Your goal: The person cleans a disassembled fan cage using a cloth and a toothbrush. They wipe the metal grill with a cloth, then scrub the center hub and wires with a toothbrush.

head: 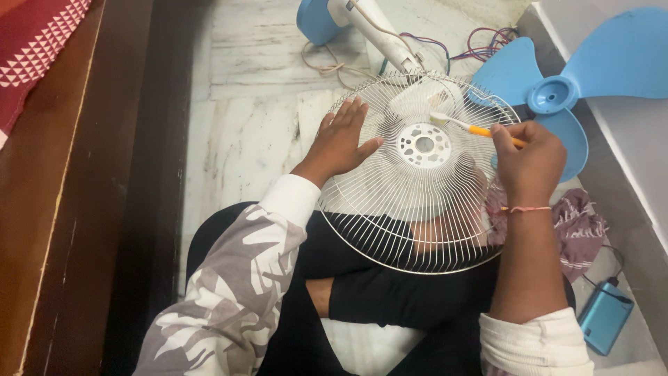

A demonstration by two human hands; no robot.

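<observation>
A white wire fan grille rests across my crossed legs, its round hub plate facing up. My left hand lies flat on the grille's left rim, fingers spread, steadying it. In my right hand I grip an orange-handled toothbrush, its white bristle head touching the wires just above the hub.
A blue three-blade fan propeller lies on the marble floor at the right. The fan's blue-and-white body with loose wires is at the top. A purple cloth and a blue power bank lie to the right; dark wooden furniture stands left.
</observation>
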